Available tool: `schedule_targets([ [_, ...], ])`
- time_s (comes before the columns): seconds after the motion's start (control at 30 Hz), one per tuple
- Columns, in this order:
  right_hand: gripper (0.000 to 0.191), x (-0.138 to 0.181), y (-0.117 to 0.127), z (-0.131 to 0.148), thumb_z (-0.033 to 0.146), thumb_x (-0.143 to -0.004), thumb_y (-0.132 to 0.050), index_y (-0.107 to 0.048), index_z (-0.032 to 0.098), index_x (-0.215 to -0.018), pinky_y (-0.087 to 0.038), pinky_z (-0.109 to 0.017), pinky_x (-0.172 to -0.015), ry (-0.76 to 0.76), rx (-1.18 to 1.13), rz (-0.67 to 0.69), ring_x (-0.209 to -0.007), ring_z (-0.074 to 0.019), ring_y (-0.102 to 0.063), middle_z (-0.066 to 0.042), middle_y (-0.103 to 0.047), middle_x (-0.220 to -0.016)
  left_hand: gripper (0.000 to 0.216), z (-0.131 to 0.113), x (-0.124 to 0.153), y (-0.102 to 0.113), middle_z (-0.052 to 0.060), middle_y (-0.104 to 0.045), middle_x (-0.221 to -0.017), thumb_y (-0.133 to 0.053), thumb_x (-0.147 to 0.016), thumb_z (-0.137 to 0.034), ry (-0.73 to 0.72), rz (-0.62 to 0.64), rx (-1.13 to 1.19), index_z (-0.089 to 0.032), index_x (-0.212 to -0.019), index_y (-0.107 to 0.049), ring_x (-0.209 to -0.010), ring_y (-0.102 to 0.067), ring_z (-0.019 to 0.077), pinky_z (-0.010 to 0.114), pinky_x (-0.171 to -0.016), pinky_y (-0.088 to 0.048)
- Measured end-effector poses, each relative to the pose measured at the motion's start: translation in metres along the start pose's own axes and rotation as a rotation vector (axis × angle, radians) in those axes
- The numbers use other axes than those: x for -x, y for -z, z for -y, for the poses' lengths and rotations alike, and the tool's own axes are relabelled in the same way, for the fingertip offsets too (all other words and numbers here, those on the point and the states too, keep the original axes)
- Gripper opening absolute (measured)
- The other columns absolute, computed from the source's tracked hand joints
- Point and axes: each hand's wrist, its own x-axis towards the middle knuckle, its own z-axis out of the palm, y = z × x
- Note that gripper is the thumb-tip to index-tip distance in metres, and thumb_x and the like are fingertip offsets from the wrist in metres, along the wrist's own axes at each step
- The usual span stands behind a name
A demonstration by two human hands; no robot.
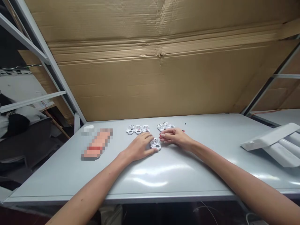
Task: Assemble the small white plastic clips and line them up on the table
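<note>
My left hand (140, 146) lies on the grey table (164, 175), its thumb and fingers pinching a small white plastic part (155, 144) with round holes. My right hand (174, 137) hovers just right of that part, fingers curled together near its top edge; what they pinch is too small to name. A row of three like white parts (138, 129) lies behind my left hand. Two more white parts (165, 126) lie behind my right hand.
A pixelated pinkish object (97, 147) and a small white item (88, 127) lie at the left. White foam pieces (274, 142) sit at the right edge. A cardboard wall (150, 78) backs the table, with metal shelf frames (35, 53) either side.
</note>
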Motion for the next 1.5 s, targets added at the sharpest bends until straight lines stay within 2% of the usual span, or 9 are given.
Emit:
schedule_targets([
  [0.17,0.033,0.001,-0.001,0.002,0.047,-0.076,-0.076,-0.077,0.018,-0.091,-0.058,-0.042,-0.090,0.016,0.017,-0.049,-0.097,-0.0271,-0.070,-0.010,-0.075,-0.096,0.039,0.000,0.000,0.000,0.013,-0.061,-0.128,-0.061,-0.091,-0.048,0.011,0.004,-0.004,-0.019,-0.117,-0.062,-0.125,-0.052,0.0304,0.044,-0.106,-0.043],
  [0.37,0.036,0.002,0.000,0.007,0.048,-0.074,-0.075,-0.077,0.018,-0.094,-0.059,-0.044,-0.083,0.136,0.092,-0.120,-0.094,-0.0292,-0.072,-0.011,-0.075,-0.099,0.038,0.000,0.001,0.001,0.013,-0.061,-0.127,-0.061,-0.090,-0.047,0.004,0.003,0.003,-0.019,-0.117,-0.062,-0.126,-0.051,0.0313,0.045,-0.106,-0.042],
  [0.5,0.026,0.003,-0.003,0.008,0.043,-0.080,-0.068,-0.077,0.021,-0.090,-0.058,-0.042,-0.081,0.203,0.288,-0.133,-0.090,-0.0274,-0.072,-0.009,-0.076,-0.095,0.043,0.001,0.004,0.002,0.015,-0.053,-0.139,-0.062,-0.089,-0.050,0.047,0.018,-0.042,-0.021,-0.121,-0.061,-0.134,-0.043,0.0336,0.049,-0.109,-0.039],
  [0.63,0.019,0.006,-0.008,0.005,0.033,-0.085,-0.061,-0.077,0.023,-0.091,-0.054,-0.044,-0.087,0.327,0.523,-0.141,-0.096,-0.0268,-0.069,-0.008,-0.076,-0.101,0.046,0.002,0.005,0.001,0.018,-0.046,-0.145,-0.062,-0.088,-0.052,0.072,0.018,-0.058,-0.019,-0.120,-0.062,-0.137,-0.039,0.0357,0.051,-0.110,-0.038],
  [0.77,0.016,0.006,-0.013,0.000,0.027,-0.087,-0.060,-0.076,0.026,-0.087,-0.049,-0.046,-0.097,0.467,0.662,-0.136,-0.110,-0.0279,-0.064,-0.007,-0.073,-0.111,0.043,0.002,0.004,0.000,0.018,-0.048,-0.143,-0.063,-0.089,-0.049,0.058,0.015,-0.039,-0.018,-0.119,-0.063,-0.137,-0.040,0.0358,0.051,-0.111,-0.037],
  [0.9,0.018,0.004,-0.015,-0.007,0.025,-0.089,-0.058,-0.076,0.027,-0.089,-0.051,-0.045,-0.091,0.568,0.823,-0.101,-0.105,-0.0267,-0.065,-0.009,-0.069,-0.116,0.044,0.002,0.004,-0.002,0.019,-0.052,-0.139,-0.063,-0.090,-0.048,0.053,0.029,-0.041,-0.017,-0.120,-0.062,-0.137,-0.040,0.0355,0.050,-0.112,-0.036],
  [1.13,0.024,0.004,-0.016,-0.008,0.026,-0.094,-0.053,-0.077,0.026,-0.096,-0.053,-0.039,-0.083,0.598,0.917,-0.054,-0.097,-0.0248,-0.066,-0.011,-0.067,-0.114,0.043,0.002,0.004,-0.003,0.017,-0.053,-0.138,-0.062,-0.090,-0.050,0.061,0.011,-0.070,-0.020,-0.120,-0.062,-0.136,-0.042,0.0347,0.050,-0.109,-0.039],
  [1.3,0.026,0.009,-0.014,0.000,0.024,-0.095,-0.051,-0.075,0.026,-0.103,-0.050,-0.042,-0.091,0.598,0.974,0.048,-0.109,-0.0263,-0.063,-0.011,-0.066,-0.124,0.044,0.003,0.002,-0.002,0.013,-0.058,-0.133,-0.065,-0.086,-0.056,0.090,-0.019,-0.085,-0.023,-0.114,-0.064,-0.132,-0.047,0.0328,0.049,-0.108,-0.041],
  [1.5,0.028,0.012,-0.009,0.002,0.023,-0.095,-0.050,-0.073,0.026,-0.111,-0.047,-0.046,-0.099,0.539,1.006,0.095,-0.120,-0.0267,-0.057,-0.010,-0.061,-0.134,0.041,0.001,0.001,-0.001,0.014,-0.063,-0.124,-0.067,-0.085,-0.054,0.094,-0.024,-0.071,-0.020,-0.108,-0.067,-0.127,-0.051,0.0342,0.048,-0.105,-0.043],
])
